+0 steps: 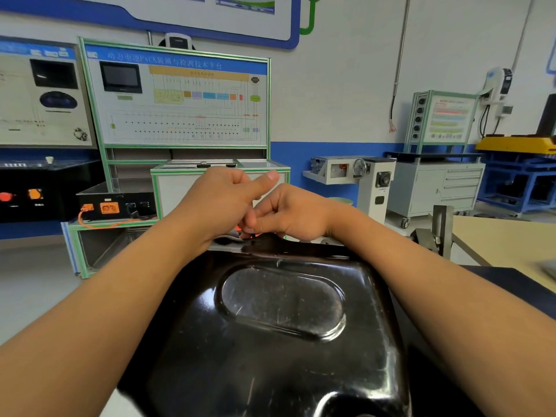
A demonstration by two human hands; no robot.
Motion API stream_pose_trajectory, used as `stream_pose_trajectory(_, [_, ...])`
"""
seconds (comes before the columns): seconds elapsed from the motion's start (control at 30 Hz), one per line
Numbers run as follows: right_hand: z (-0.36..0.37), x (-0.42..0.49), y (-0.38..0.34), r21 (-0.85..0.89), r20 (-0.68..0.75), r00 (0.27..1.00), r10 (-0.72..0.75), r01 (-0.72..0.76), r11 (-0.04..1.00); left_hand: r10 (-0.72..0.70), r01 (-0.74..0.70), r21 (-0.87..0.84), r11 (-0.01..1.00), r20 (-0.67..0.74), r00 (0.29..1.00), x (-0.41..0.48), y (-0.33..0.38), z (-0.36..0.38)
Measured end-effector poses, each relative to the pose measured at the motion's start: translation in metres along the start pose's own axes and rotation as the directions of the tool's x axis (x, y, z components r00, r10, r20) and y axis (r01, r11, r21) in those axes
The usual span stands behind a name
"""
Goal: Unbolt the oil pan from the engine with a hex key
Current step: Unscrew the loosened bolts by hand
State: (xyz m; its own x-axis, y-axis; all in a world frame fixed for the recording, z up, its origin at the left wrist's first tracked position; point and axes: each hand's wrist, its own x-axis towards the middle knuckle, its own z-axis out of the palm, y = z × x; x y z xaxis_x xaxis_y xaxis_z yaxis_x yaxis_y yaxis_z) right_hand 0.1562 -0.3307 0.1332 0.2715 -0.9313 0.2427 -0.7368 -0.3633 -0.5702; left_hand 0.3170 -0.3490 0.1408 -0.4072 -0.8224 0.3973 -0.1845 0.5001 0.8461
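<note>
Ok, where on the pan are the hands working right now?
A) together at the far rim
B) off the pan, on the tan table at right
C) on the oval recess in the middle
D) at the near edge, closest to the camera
A: the left hand and right hand meet at the far rim of the oil pan, fingers curled down at its edge, beyond the oval recess.

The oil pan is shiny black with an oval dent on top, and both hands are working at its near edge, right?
Only the edge is wrong. The head view shows the left hand and right hand working at the far edge of the oil pan, away from the camera.
</note>
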Motion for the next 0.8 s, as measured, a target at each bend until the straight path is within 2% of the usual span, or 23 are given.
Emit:
stream_pose_trajectory(0.17, [0.001, 0.001, 0.0, 0.024, 0.001, 1.0, 0.013, -0.013, 1.0, -0.023, 0.026, 0.044, 0.999, -0.066, 0.998, 0.002, 0.001, 0.001])
stream_pose_trajectory(0.27, [0.001, 0.001, 0.002, 0.024, 0.004, 1.0, 0.027, -0.027, 0.999, -0.099, 0.095, -0.051, 0.994, -0.073, 0.992, 0.003, 0.002, -0.001])
stream_pose_trajectory(0.37, [0.0, 0.0, 0.002, 0.048, -0.002, 0.999, 0.032, -0.032, 0.998, -0.174, 0.177, -0.281, 0.943, 0.037, 0.984, 0.0, 0.005, -0.007])
stream_pose_trajectory(0.47, [-0.001, -0.001, 0.002, 0.06, -0.009, 1.0, 0.025, -0.025, 0.998, -0.164, 0.241, -0.423, 0.874, 0.211, 0.964, -0.002, 0.005, -0.013])
stream_pose_trajectory(0.6, [-0.003, -0.002, 0.001, 0.068, -0.013, 1.0, 0.02, -0.019, 0.998, -0.112, 0.238, -0.4, 0.885, 0.312, 0.943, -0.001, 0.003, -0.014])
stream_pose_trajectory(0.8, [-0.001, -0.004, 0.0, 0.077, -0.003, 1.0, 0.027, -0.027, 0.997, -0.091, 0.207, -0.363, 0.908, 0.313, 0.946, -0.003, 0.003, -0.01])
